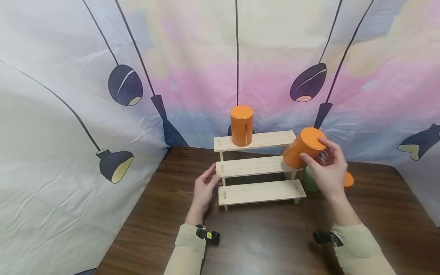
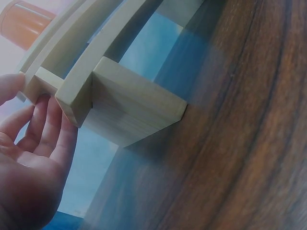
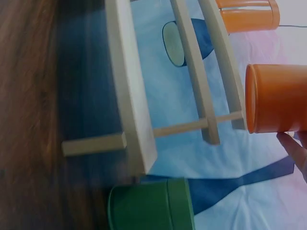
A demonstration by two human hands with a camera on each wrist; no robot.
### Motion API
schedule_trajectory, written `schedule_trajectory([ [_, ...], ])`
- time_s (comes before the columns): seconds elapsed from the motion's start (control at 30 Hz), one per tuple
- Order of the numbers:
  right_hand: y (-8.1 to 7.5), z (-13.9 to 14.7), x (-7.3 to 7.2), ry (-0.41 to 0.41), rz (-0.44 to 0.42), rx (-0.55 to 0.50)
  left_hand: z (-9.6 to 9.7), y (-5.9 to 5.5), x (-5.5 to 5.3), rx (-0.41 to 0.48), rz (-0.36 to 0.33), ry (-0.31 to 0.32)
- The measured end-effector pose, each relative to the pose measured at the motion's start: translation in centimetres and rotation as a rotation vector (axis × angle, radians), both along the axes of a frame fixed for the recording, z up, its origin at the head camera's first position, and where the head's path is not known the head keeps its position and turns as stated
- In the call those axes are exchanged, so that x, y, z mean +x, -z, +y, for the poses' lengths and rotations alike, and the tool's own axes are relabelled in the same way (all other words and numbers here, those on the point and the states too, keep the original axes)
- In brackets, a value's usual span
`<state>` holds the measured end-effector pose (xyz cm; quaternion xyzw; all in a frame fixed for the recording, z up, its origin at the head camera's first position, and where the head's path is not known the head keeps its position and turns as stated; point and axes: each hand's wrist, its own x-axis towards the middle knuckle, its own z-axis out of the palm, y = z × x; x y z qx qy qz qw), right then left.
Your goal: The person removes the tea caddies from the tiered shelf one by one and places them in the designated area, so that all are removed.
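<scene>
My right hand [image 1: 328, 168] grips an orange canister [image 1: 302, 149] between thumb and fingers, tilted over the right end of a three-tier wooden display stand [image 1: 259, 193]. In the right wrist view the held canister [image 3: 278, 98] appears off the shelf boards, with only fingertips of the hand [image 3: 295, 151] showing. At the stand's left end my left hand [image 1: 203, 191] holds the middle tier. The left wrist view has that hand [image 2: 36, 158] with fingers under the board end and thumb at its edge. Another orange canister [image 1: 242, 128], with a vertical slot, stands upright on the top tier.
Right of the stand are a green canister [image 1: 310, 179] and an orange lid-like top [image 1: 348, 179], both partly hidden by my right hand. A brown wood-grain table [image 1: 261, 236] carries everything. Behind it hangs a cloth backdrop [image 1: 203, 68] printed with lamps.
</scene>
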<state>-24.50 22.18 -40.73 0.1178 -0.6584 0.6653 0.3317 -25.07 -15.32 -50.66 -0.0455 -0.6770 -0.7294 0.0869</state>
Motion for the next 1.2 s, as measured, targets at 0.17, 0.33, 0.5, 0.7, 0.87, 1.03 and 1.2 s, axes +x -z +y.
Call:
schedule_trajectory([
  [0.17, 0.9, 1.5, 1.0, -0.03, 0.031, -0.078, 0.1, 0.1, -0.1, 0.007, 0.003, 0.003],
  [0.33, 1.5, 3.6, 1.6, 0.018, 0.021, -0.115, 0.1, 0.3, -0.1, 0.007, 0.0, -0.003],
  [0.5, 1.6, 6.0, 2.1, 0.072, 0.012, -0.16, 0.0, 0.3, 0.0, 0.003, 0.003, -0.006],
  [0.7, 2.1, 8.4, 2.9, 0.148, -0.032, -0.185, -0.1, 0.4, 0.0, 0.003, 0.009, -0.001],
  [0.87, 2.9, 9.6, 3.5, 0.196, -0.082, -0.226, -0.1, 0.4, 0.0, -0.002, 0.005, -0.004],
  [1.03, 3.4, 10.1, 3.9, 0.275, -0.142, -0.192, -0.1, 0.2, -0.1, -0.014, 0.004, -0.006],
  [1.2, 3.9, 10.3, 3.8, 0.33, -0.136, -0.125, 0.0, 0.1, -0.1, -0.006, 0.009, -0.003],
])
